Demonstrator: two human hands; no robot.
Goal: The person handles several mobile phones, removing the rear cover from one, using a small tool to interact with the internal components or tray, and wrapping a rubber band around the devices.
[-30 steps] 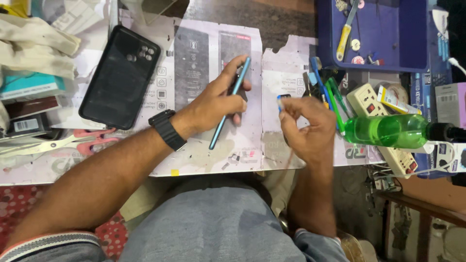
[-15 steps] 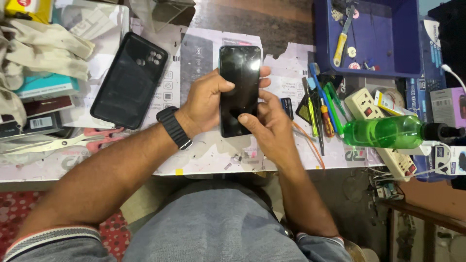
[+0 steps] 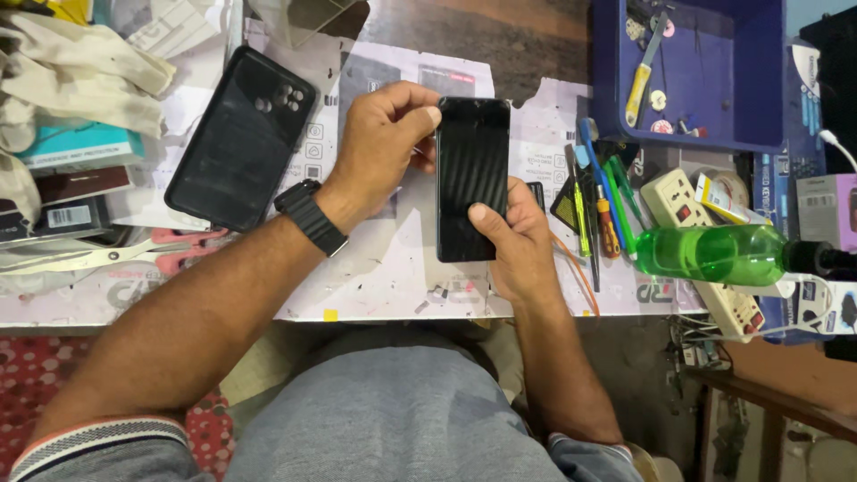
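Over a paper-covered worktable (image 3: 375, 277), both hands (image 3: 384, 134) (image 3: 513, 245) grip a dark phone (image 3: 471, 178).

left hand (image 3: 384, 143) + right hand (image 3: 516, 245) | grip black phone (image 3: 473, 178) | above paper-covered table (image 3: 375, 277)

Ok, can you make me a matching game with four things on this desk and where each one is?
Things:
1. black phone
2. black phone case
3. green bottle
4. scissors

Places:
A. lying on its side at the right of the desk
B. held between both hands
C. near the desk's front edge, far left
D. flat on the papers, left of the left hand

Pairs: 1-B, 2-D, 3-A, 4-C
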